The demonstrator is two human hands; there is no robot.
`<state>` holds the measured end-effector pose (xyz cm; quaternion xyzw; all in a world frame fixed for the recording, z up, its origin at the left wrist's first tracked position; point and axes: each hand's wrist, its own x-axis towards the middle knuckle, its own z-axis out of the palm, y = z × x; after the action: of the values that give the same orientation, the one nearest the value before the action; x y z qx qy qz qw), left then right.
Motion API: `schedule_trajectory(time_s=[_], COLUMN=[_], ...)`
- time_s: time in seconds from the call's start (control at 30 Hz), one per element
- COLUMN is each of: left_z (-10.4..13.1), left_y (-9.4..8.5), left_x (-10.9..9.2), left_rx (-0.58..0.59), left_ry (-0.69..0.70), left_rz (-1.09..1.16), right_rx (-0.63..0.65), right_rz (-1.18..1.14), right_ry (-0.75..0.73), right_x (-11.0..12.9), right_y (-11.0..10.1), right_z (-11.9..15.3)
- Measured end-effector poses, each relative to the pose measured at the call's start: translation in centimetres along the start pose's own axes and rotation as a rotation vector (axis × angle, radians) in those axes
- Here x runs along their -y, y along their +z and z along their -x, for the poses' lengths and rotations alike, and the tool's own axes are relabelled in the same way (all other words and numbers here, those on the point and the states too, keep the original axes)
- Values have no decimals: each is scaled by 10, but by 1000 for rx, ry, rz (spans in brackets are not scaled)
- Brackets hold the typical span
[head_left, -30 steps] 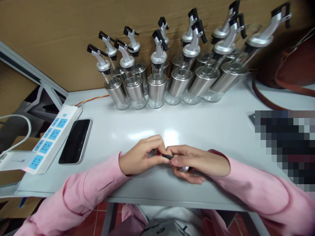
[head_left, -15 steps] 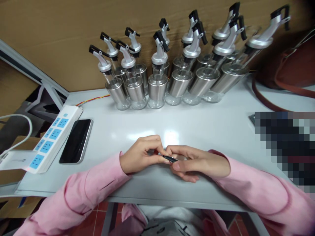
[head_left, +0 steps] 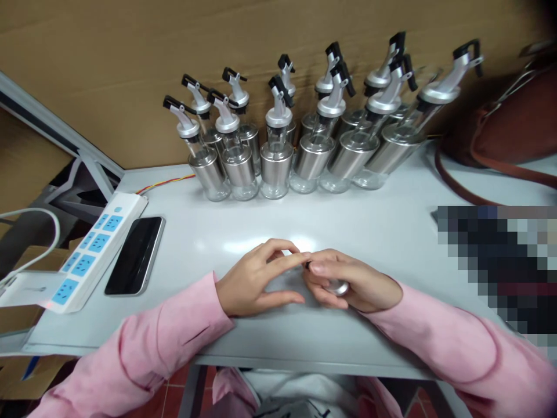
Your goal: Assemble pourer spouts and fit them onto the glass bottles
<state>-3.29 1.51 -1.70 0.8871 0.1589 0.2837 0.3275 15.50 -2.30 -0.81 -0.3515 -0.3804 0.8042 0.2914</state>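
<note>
My right hand (head_left: 348,278) is closed around a pour spout (head_left: 339,287), mostly hidden by the fingers. Its silvery round rim shows below the palm, and a bit of black peeks out near the thumb tip. My left hand (head_left: 259,278) has its fingers apart, thumb stretched out low over the table. Its index fingertip reaches the black end of the spout at my right fingers. Behind both hands stand several glass bottles (head_left: 277,165) with steel sleeves, topped by silver spouts with black levers.
A black-screened phone (head_left: 134,255) lies at the left beside a white power strip (head_left: 98,249) with blue sockets. A brown leather bag (head_left: 513,128) sits at the back right, its strap on the table (head_left: 195,232). Cardboard (head_left: 143,46) backs the table. A blurred-out patch covers the right side.
My left thumb and index finger have come apart from their pinch on the black part, and the index finger now extends to it. The spout has turned in my right hand, showing its silver rim.
</note>
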Motion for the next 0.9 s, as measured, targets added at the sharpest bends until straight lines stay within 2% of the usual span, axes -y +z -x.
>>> schedule_trajectory(time_s=[0.17,0.27,0.5,0.63,0.73,0.83,0.9], left_z=[1,1,2,2,2,3,4], left_y=[-1,-1,-1,-1,0,1,2], left_x=[0,-1,-1,-1,-1,-2,-3], left_rx=[30,45,18,-1,-6,-8,-9], left_ry=[-58,-81,-116,-107,-86,-72,-68], left_rz=[-7,2,28,-10,-31,-60,-77], right_rx=[-124,-194,-111,-235,-304,-388,-517], right_rz=[-43,-144,-312,-156,-53,65,224], right_ry=[-124,-146,-144,-288,-375,-436,-492], right_x=[3,5,6,3,10,35,61], right_y=[-1,0,-2,0,2,3,4], right_z=[1,0,-5,-7,-4,4,11])
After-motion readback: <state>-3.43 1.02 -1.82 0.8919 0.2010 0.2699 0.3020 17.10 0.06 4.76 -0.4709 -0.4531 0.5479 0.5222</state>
